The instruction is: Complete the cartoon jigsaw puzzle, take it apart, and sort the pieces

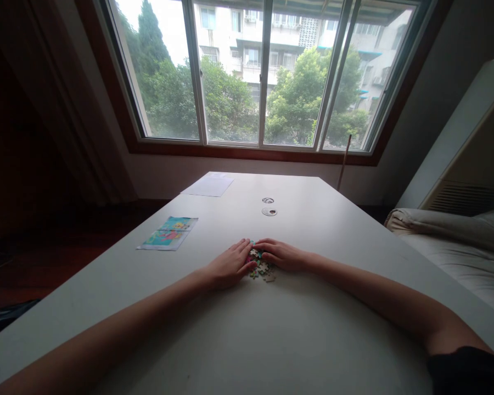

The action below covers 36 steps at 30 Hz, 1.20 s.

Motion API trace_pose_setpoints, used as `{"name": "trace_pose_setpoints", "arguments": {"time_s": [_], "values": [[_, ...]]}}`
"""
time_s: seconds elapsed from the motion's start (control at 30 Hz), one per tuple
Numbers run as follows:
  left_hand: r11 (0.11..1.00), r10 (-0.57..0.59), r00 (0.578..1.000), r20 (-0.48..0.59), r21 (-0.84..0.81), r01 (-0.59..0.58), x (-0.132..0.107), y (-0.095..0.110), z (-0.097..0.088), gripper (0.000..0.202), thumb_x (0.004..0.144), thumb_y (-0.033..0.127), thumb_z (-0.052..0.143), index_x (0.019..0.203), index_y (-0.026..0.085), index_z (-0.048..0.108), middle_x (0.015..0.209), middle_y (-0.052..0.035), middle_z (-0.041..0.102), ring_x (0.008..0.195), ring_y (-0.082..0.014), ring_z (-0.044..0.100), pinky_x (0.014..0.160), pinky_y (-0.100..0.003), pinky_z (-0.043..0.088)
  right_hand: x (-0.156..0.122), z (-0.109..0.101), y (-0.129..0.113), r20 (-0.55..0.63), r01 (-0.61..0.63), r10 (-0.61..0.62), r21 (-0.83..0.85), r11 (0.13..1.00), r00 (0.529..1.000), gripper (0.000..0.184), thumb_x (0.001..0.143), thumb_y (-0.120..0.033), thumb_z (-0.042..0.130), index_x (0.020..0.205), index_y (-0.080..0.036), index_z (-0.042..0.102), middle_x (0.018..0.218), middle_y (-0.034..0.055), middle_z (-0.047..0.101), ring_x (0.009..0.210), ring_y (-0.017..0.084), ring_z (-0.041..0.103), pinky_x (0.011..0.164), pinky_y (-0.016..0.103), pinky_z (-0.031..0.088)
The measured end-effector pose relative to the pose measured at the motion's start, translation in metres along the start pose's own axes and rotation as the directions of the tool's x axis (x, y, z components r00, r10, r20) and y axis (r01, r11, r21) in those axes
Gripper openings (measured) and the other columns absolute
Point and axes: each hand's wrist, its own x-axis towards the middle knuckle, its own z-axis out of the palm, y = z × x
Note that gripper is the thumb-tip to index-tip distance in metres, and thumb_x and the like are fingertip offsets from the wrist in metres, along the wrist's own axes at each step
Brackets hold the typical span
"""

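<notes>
A small heap of jigsaw puzzle pieces [263, 267] lies on the white table [247, 334], some coloured side up and some pale side up. My left hand [233, 264] rests against the heap's left side, fingers stretched out and thumb apart. From the right, my right hand [282, 255] reaches round the heap with its fingers extended over the far edge. Both hands touch the pieces without gripping any that I can see. Some pieces are partly hidden under the fingers.
A colourful picture sheet [168, 233] lies to the left, with a white paper [208, 185] beyond it. Two round items [269, 212] are near the table's far middle. A cushioned seat [456, 247] stands at the right, and a window [263, 77] is ahead.
</notes>
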Motion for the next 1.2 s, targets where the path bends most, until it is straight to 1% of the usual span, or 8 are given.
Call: {"name": "trace_pose_setpoints", "arguments": {"time_s": [0.3,0.47,0.63,0.77,0.83,0.97,1.1,1.2], "values": [[0.989,0.018,0.997,-0.070,-0.143,-0.028,-0.003,0.029,0.015,0.059,0.086,0.050,0.025,0.131,0.012,0.026,0.136,-0.0136,0.032,0.126,-0.0232,0.024,0.103,-0.037,0.022,-0.036,0.002,-0.012,-0.021,-0.056,0.057,0.043,0.998,0.998,0.040,0.089,-0.033,0.032,0.125,-0.019,0.039,0.122,0.0099,0.044,0.112,0.016,0.042,0.098,0.032,0.033],[0.947,0.052,0.990,-0.128,-0.310,-0.090,-0.007,0.040,0.008,0.053,0.088,0.044,0.028,0.131,0.013,0.023,0.133,-0.0124,0.034,0.122,-0.0199,0.031,0.101,-0.034,0.027,-0.055,-0.004,-0.022,0.035,-0.063,0.061,0.053,0.997,0.998,0.050,0.086,-0.039,0.038,0.131,-0.021,0.029,0.132,0.0102,0.033,0.119,0.019,0.035,0.099,0.034,0.031],[0.947,0.060,0.989,-0.132,-0.305,-0.098,-0.008,0.021,-0.011,0.050,0.087,0.045,0.027,0.129,0.018,0.029,0.134,-0.0094,0.034,0.121,-0.0199,0.033,0.100,-0.033,0.028,-0.065,-0.004,-0.033,0.107,-0.081,0.090,-0.082,0.993,0.990,0.089,0.066,-0.055,0.058,0.137,-0.025,0.014,0.142,0.0086,0.012,0.129,0.029,0.010,0.104,0.044,0.018],[0.995,-0.095,0.974,-0.204,0.009,0.099,-0.008,-0.019,-0.026,0.050,0.086,0.047,0.027,0.120,0.015,0.043,0.127,-0.0117,0.042,0.117,-0.0240,0.036,0.097,-0.037,0.029,-0.062,0.002,-0.037,0.083,-0.106,0.117,-0.129,0.986,0.990,0.096,0.059,-0.058,0.062,0.136,-0.027,0.015,0.143,0.0079,0.011,0.129,0.034,0.008,0.102,0.049,0.018],[0.921,-0.280,0.926,-0.252,0.201,0.333,-0.010,-0.040,-0.032,0.052,0.083,0.047,0.032,0.119,0.011,0.044,0.125,-0.0153,0.043,0.117,-0.0289,0.035,0.095,-0.042,0.030,-0.059,0.004,-0.037,0.067,-0.132,0.142,-0.132,0.982,0.988,0.092,0.062,-0.058,0.059,0.136,-0.026,0.015,0.143,0.0083,0.011,0.128,0.034,0.011,0.102,0.049,0.019],[0.637,-0.607,0.727,-0.321,0.351,0.687,-0.017,-0.074,-0.038,0.057,0.080,0.047,0.033,0.118,0.005,0.044,0.115,-0.0227,0.049,0.106,-0.0373,0.043,0.080,-0.049,0.036,-0.056,0.004,-0.038,0.057,-0.156,0.164,-0.130,0.979,0.985,0.087,0.067,-0.059,0.054,0.137,-0.026,0.014,0.143,0.0085,0.011,0.128,0.033,0.013,0.102,0.047,0.021],[0.556,-0.745,0.625,-0.232,0.300,0.775,-0.026,-0.099,-0.037,0.062,0.079,0.052,0.030,0.116,0.005,0.047,0.118,-0.0239,0.048,0.102,-0.0371,0.047,0.077,-0.048,0.038,-0.055,0.003,-0.037,0.045,-0.165,0.171,-0.107,0.980,0.984,0.084,0.068,-0.059,0.053,0.136,-0.025,0.016,0.142,0.0085,0.013,0.128,0.031,0.014,0.102,0.045,0.022],[0.575,-0.768,0.626,-0.138,0.281,0.768,-0.031,-0.112,-0.035,0.062,0.078,0.055,0.026,0.104,0.007,0.057,0.113,-0.0226,0.053,0.100,-0.0379,0.049,0.077,-0.049,0.037,-0.054,0.001,-0.031,0.005,-0.165,0.166,-0.072,0.984,0.986,0.070,0.075,-0.053,0.048,0.134,-0.024,0.022,0.140,0.0090,0.020,0.127,0.026,0.020,0.102,0.042,0.024]]}}
